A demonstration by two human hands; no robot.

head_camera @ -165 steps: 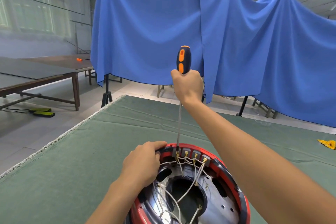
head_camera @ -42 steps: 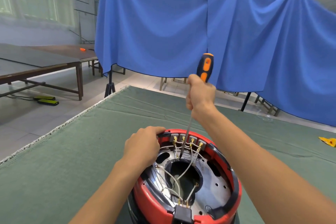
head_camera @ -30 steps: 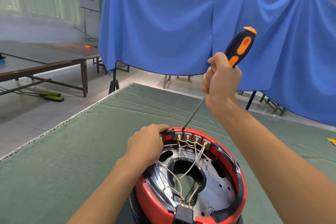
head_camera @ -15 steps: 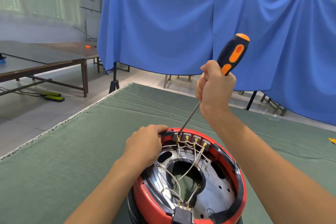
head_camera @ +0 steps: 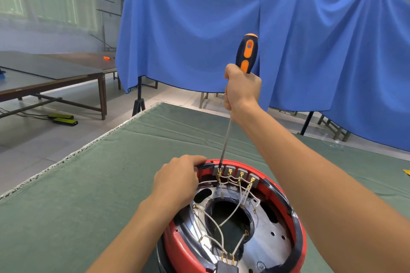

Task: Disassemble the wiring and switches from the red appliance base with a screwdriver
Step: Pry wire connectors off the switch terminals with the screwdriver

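Screwdriver (head_camera: 245, 55) swung from a rightward lean back to near upright, its tip down at the switch row

Head view: the right hand (head_camera: 241, 88) is wrapped in a fist round the black-and-orange handle, shaft running down to the leftmost of the grey switches (head_camera: 236, 172) on the far rim of the red appliance base (head_camera: 297, 224). The left hand (head_camera: 177, 180) curls over the rim just left of the switches, gripping it. White wires (head_camera: 230, 213) cross the open metal interior. The base sits on the green worktop (head_camera: 88, 195), near its front edge
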